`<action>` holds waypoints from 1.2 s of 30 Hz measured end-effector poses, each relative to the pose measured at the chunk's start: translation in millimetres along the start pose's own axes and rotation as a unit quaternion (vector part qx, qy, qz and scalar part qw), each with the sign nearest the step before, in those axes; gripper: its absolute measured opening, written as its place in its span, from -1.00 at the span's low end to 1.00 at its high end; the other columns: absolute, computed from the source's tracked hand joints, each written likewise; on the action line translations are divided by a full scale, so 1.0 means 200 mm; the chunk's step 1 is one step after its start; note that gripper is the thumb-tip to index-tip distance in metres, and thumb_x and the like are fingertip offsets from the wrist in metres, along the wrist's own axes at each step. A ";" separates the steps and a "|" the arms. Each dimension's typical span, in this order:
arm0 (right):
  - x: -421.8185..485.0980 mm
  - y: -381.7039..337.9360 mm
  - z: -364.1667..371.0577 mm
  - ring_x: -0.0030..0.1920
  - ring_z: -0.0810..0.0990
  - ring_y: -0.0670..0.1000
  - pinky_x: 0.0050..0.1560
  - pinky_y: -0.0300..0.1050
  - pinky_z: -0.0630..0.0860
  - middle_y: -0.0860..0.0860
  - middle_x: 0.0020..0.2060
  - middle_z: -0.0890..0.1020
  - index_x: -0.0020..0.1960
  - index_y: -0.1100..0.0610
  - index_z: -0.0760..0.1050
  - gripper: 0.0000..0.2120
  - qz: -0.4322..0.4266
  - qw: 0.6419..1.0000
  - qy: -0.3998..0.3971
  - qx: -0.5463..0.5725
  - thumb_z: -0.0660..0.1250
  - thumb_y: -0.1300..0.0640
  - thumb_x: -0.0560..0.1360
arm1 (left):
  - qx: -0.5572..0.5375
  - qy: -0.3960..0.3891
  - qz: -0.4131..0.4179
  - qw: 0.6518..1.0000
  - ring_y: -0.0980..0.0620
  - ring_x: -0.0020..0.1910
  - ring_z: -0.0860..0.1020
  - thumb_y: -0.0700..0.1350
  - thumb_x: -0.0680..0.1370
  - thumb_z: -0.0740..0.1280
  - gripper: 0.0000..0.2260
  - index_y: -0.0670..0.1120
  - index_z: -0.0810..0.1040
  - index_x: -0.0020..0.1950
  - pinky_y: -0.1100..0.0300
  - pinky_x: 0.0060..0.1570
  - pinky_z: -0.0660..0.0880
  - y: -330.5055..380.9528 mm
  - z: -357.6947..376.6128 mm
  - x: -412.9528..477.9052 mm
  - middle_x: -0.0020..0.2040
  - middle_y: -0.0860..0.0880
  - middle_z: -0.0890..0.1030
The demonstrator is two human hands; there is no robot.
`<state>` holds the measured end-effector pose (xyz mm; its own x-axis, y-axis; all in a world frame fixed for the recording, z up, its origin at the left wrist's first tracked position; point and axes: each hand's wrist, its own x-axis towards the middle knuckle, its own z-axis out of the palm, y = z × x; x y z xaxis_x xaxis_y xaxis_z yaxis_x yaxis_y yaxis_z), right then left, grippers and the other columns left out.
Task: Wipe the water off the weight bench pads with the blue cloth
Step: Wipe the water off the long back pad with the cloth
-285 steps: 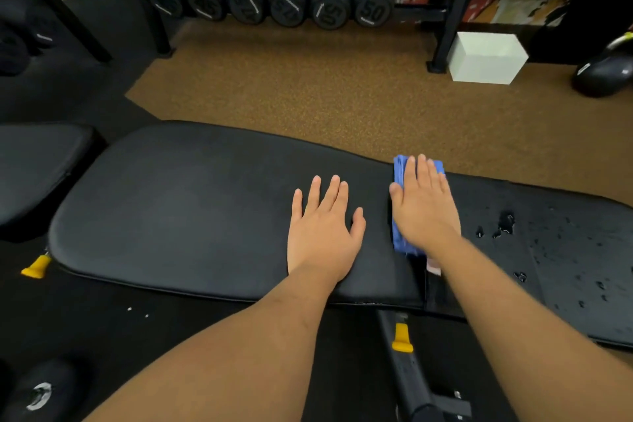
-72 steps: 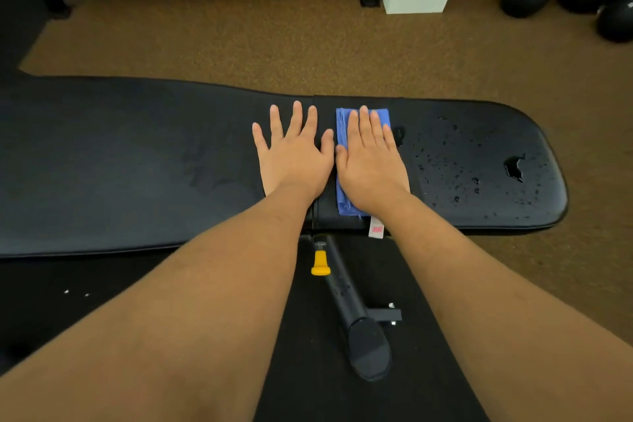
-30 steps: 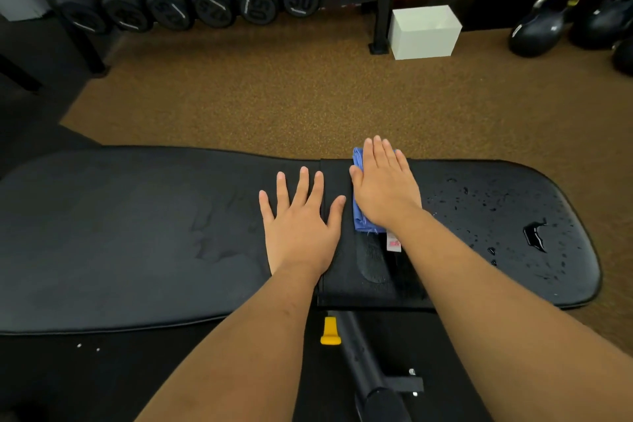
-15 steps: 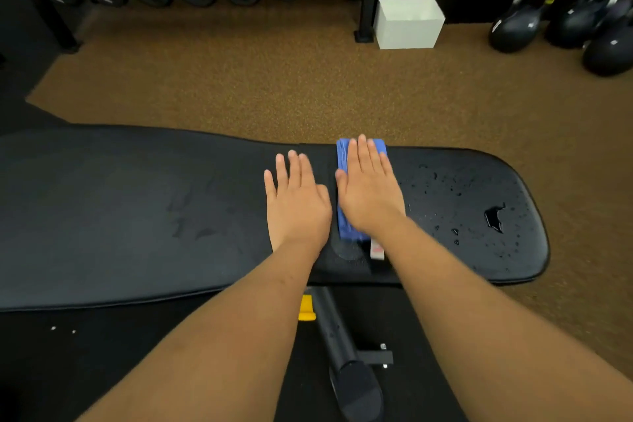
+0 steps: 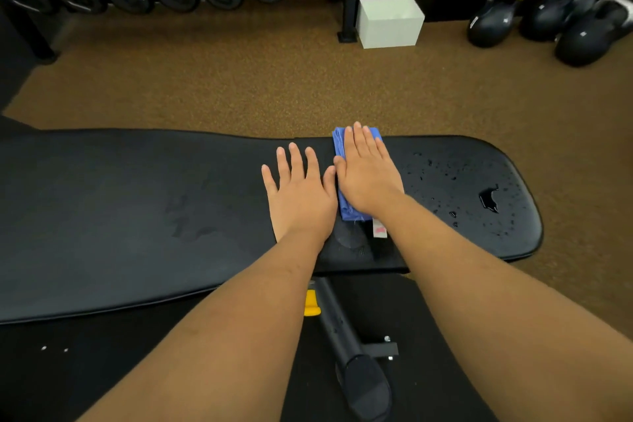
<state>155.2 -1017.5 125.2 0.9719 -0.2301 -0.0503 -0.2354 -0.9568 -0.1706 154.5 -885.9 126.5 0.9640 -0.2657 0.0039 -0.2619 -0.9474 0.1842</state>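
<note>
Both sets of fingers (image 5: 294, 161) lie straight, gripping nothing: left hand (image 5: 301, 197) rests on the pads (image 5: 137, 216), right hand (image 5: 368, 178) presses the blue cloth (image 5: 347, 210) beside it. Sweep firmly toward the puddle (image 5: 489, 199) at three o'clock.

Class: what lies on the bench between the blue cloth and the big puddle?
In the head view, only small water droplets dot the black pad between blue cloth and puddle.

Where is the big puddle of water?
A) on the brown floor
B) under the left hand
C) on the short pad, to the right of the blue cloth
C: the puddle sits on the short pad, right of the blue cloth that the right hand presses.
</note>
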 end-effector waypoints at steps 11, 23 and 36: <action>-0.49 0.02 -0.04 0.59 -0.24 0.03 0.58 0.00 -0.22 0.10 0.61 -0.19 0.60 0.19 -0.25 -0.41 0.003 1.000 -0.023 -0.001 -0.22 -0.06 0.67 | 0.004 -0.036 0.130 0.991 -0.01 0.63 -0.14 -0.26 0.68 0.05 -0.45 -0.14 -0.08 0.64 0.06 0.59 -0.21 0.11 -0.05 -0.04 0.66 -0.08 -0.07; -0.44 0.05 0.00 0.61 -0.16 0.03 0.59 -0.01 -0.15 0.11 0.61 -0.12 0.62 0.21 -0.16 -0.41 -0.006 1.000 0.002 0.008 -0.11 -0.04 0.70 | -0.001 0.004 0.121 0.993 -0.02 0.63 -0.10 -0.19 0.70 0.04 -0.49 -0.14 -0.02 0.64 0.03 0.60 -0.16 0.12 0.00 -0.06 0.66 -0.08 0.00; -0.02 0.11 -0.04 0.61 -0.14 0.08 0.59 0.00 -0.14 0.17 0.61 -0.11 0.61 0.26 -0.15 -0.41 0.000 0.999 -0.001 0.035 -0.10 -0.02 0.70 | 0.009 0.021 0.119 0.993 -0.02 0.63 -0.05 -0.15 0.70 0.01 -0.51 -0.12 0.03 0.64 0.02 0.60 -0.11 0.12 0.02 0.00 0.65 -0.06 0.07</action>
<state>145.9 -1038.8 130.3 0.9721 -0.2290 -0.0517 -0.2346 -0.9420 -0.2398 147.7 -908.7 127.3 0.8753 -0.4757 0.0867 -0.4835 -0.8613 0.1563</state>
